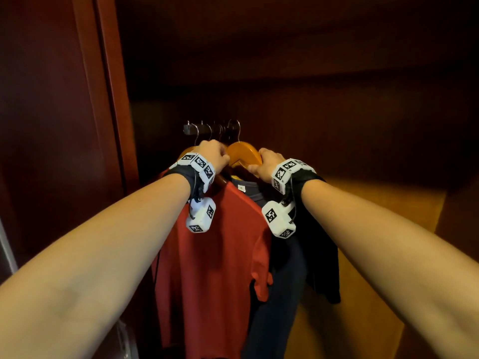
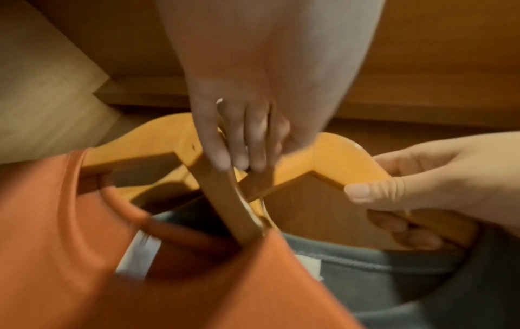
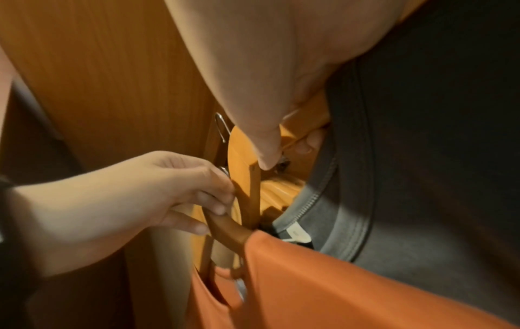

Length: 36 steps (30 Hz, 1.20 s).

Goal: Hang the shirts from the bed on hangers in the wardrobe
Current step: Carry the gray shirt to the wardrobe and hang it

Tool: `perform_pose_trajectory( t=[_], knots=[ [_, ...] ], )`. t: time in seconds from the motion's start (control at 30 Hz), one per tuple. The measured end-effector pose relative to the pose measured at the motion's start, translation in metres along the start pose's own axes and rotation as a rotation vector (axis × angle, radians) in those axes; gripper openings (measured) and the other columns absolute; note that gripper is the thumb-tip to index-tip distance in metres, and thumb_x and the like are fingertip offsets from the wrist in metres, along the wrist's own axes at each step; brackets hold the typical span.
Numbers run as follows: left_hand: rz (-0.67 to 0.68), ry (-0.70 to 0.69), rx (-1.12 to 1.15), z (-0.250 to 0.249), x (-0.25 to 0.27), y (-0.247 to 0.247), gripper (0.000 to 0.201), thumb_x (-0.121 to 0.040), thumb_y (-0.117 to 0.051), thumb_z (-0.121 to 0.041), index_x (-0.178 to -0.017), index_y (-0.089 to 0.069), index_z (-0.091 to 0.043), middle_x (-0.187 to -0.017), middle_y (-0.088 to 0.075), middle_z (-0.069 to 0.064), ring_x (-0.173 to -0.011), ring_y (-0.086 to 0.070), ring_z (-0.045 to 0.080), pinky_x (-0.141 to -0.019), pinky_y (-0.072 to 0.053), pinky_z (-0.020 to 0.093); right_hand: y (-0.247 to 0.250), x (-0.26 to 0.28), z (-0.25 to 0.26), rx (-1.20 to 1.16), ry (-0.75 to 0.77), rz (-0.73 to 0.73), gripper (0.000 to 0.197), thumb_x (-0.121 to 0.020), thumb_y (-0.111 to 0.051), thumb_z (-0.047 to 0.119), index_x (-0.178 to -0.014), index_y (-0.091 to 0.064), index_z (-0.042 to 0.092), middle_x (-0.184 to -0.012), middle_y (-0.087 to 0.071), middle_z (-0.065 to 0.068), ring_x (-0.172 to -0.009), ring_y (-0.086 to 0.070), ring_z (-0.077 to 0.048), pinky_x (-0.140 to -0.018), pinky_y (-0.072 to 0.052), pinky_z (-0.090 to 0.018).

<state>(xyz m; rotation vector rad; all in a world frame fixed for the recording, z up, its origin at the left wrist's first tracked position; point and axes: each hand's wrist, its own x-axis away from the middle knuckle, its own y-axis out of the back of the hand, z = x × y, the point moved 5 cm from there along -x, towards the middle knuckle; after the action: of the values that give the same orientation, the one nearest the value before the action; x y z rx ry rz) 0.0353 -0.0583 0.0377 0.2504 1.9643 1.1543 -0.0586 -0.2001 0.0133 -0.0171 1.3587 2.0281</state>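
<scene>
Your two hands are up at the wardrobe rail [image 1: 204,130], the dark bar that the metal hooks hang from. Just below the rail, your left hand [image 1: 213,155] curls its fingers [image 2: 216,142] round the neck of the darker wooden hanger [image 2: 228,198], the one that carries the red shirt [image 1: 215,255]. The shirt hangs straight down from the rail, its collar open towards you and a white label showing inside it. Just to the right of that, still under the rail, your right hand [image 1: 267,161] grips the shoulder of a lighter, orange-toned wooden hanger [image 1: 245,152]: the thumb [image 2: 374,191] presses its front face and the other fingers wrap behind and beneath it. That hanger's hook rises to the rail, though whether it sits on the bar you cannot tell here. Below it hangs a dark grey shirt [image 1: 277,294], partly tucked behind the red one, with its ribbed collar and a small white tag visible in the right wrist view. Further hooks crowd the rail between your hands. The wardrobe door [image 1: 51,125] stands left of the rail.
</scene>
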Motion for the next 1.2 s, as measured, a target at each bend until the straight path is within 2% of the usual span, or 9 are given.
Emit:
perform_pose_trajectory(
  t=[0.13,0.23,0.3,0.37,0.47,0.73,0.93,1.1,1.2],
  knots=[
    [-0.300,0.128,0.034,0.018,-0.016,0.028,0.022,-0.088,-0.057,-0.027,-0.102,-0.067,-0.015,-0.104,-0.064,0.011,-0.098,-0.061,0.034,-0.075,-0.045,0.037,-0.003,-0.019,0.022,-0.022,0.041,0.004,0.034,-0.094,-0.063,0.038,-0.118,-0.051,0.018,-0.104,-0.062,-0.007,-0.090,-0.061,-0.025,-0.074,-0.045,-0.036],
    [-0.441,0.179,0.019,0.035,-0.029,0.038,0.035,-0.087,-0.059,-0.025,-0.118,-0.056,-0.011,-0.125,-0.050,0.013,-0.117,-0.047,0.033,-0.079,-0.043,0.041,-0.007,-0.032,0.038,-0.042,0.076,0.016,0.033,-0.094,-0.062,0.038,-0.119,-0.051,0.019,-0.104,-0.062,-0.006,-0.089,-0.062,-0.024,-0.076,-0.049,-0.038],
    [-0.426,0.217,0.021,0.046,-0.037,0.040,0.046,-0.087,-0.062,-0.027,-0.128,-0.049,-0.011,-0.132,-0.045,0.013,-0.124,-0.042,0.033,-0.085,-0.046,0.043,-0.011,-0.038,0.046,-0.051,0.095,0.021,0.032,-0.095,-0.062,0.037,-0.118,-0.051,0.019,-0.104,-0.063,-0.006,-0.089,-0.062,-0.024,-0.074,-0.046,-0.036],
    [-0.329,0.229,0.038,0.056,-0.047,0.036,0.051,-0.089,-0.062,-0.030,-0.133,-0.046,-0.010,-0.136,-0.045,0.013,-0.125,-0.044,0.034,-0.090,-0.045,0.045,-0.014,-0.043,0.055,-0.044,0.111,0.026,0.031,-0.096,-0.061,0.037,-0.119,-0.052,0.019,-0.104,-0.062,-0.006,-0.090,-0.062,-0.024,-0.073,-0.044,-0.035],
    [-0.233,0.198,0.073,0.066,-0.059,0.028,0.042,-0.092,-0.056,-0.034,-0.125,-0.050,-0.010,-0.123,-0.058,0.016,-0.111,-0.056,0.038,-0.080,-0.042,0.041,-0.022,-0.052,0.067,-0.038,0.132,0.033,0.032,-0.096,-0.061,0.037,-0.120,-0.053,0.017,-0.106,-0.062,-0.007,-0.090,-0.062,-0.024,-0.073,-0.044,-0.034],
    [-0.241,0.145,0.057,0.068,-0.058,0.025,0.038,-0.092,-0.054,-0.036,-0.121,-0.048,-0.011,-0.113,-0.062,0.013,-0.099,-0.061,0.037,-0.071,-0.040,0.038,-0.055,-0.064,0.078,-0.041,0.118,0.088,0.033,-0.096,-0.061,0.036,-0.122,-0.053,0.018,-0.110,-0.063,-0.008,-0.096,-0.063,-0.027,-0.085,-0.051,-0.040],
    [-0.291,0.136,0.078,0.068,-0.052,0.020,0.038,-0.093,-0.050,-0.038,-0.120,-0.045,-0.012,-0.112,-0.061,0.010,-0.095,-0.061,0.035,-0.070,-0.039,0.039,-0.078,-0.064,0.066,-0.005,0.054,0.171,0.055,-0.096,-0.057,0.044,-0.145,-0.041,0.025,-0.136,-0.056,-0.008,-0.119,-0.056,-0.030,-0.103,-0.045,-0.043],
    [-0.303,0.135,0.112,0.069,-0.049,0.018,0.039,-0.093,-0.049,-0.041,-0.121,-0.044,-0.013,-0.111,-0.060,0.009,-0.095,-0.061,0.036,-0.071,-0.039,0.039,-0.084,-0.059,0.057,-0.067,0.002,0.207,0.059,-0.101,-0.049,0.034,-0.154,-0.026,0.022,-0.139,-0.053,-0.010,-0.122,-0.054,-0.029,-0.090,-0.041,-0.032],
    [-0.290,0.160,0.160,0.067,-0.043,0.013,0.047,-0.091,-0.055,-0.038,-0.130,-0.041,-0.015,-0.122,-0.057,0.011,-0.102,-0.060,0.038,-0.076,-0.040,0.040,-0.092,-0.054,0.054,-0.103,-0.005,0.238,0.057,-0.103,-0.042,0.031,-0.156,-0.024,0.019,-0.156,-0.036,-0.012,-0.139,-0.040,-0.032,-0.107,-0.035,-0.036]
  ],
)
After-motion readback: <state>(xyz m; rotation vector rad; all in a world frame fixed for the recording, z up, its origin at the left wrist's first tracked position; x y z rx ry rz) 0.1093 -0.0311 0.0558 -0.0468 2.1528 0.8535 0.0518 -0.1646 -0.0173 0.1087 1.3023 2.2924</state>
